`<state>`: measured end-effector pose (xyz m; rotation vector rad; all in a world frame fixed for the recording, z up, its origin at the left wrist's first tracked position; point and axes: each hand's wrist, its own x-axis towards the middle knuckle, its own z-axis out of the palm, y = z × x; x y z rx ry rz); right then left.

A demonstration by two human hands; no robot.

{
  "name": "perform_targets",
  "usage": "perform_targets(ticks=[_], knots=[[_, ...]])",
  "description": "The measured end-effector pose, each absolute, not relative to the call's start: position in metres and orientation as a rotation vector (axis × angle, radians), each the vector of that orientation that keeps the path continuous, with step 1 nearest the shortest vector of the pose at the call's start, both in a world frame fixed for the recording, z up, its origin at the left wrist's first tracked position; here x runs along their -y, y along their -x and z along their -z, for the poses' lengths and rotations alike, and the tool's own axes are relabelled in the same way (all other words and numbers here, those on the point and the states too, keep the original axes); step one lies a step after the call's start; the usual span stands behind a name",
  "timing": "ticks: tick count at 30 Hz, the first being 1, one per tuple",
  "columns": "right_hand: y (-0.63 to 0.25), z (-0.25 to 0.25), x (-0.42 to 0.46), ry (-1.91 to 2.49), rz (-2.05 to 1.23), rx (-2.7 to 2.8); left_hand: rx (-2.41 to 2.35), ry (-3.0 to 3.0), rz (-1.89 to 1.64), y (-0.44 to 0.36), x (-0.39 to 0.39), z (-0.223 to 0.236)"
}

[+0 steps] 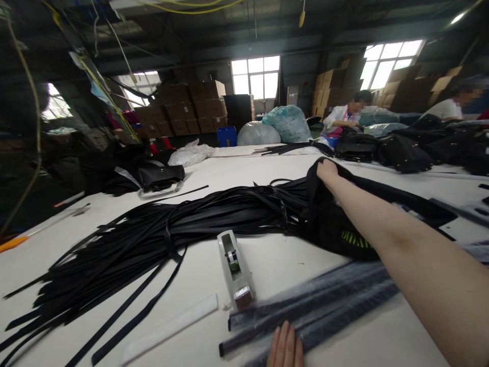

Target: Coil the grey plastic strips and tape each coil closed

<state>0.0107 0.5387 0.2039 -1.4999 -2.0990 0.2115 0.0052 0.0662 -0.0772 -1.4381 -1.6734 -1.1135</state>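
Note:
My right hand (327,170) is closed on the upper edge of a piece of black cloth (321,224) with green lettering, on the right side of the table. Part of the cloth is hidden behind my forearm. At the bottom, my left hand (284,347) lies flat with fingers stretched out on dark strips in clear plastic wrap (324,300). A grey tape dispenser (235,267) stands just beyond those strips. Left of the cloth and meeting it lies a long bundle of black straps (214,214), tied round with a strap.
A flat white strip (171,329) lies at the front of the white table (214,270). An orange-handled tool (13,243) sits at the left edge. Black bags (405,150) are piled at the back right, near a co-worker (342,117). Boxes (191,109) are stacked beyond.

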Motion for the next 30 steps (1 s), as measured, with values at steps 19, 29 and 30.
perform_targets(ticks=[19,29,30], knots=[[-0.128,-0.153,-0.373,1.568,-0.028,2.338,1.668,1.714,1.144,0.012,-0.051,0.059],[-0.112,-0.142,-0.320,1.488,-0.007,2.495,1.665,1.926,0.865,0.019,-0.037,0.028],[-0.105,-0.142,-0.313,1.429,-0.018,2.531,1.659,1.947,0.804,0.020,-0.036,0.024]])
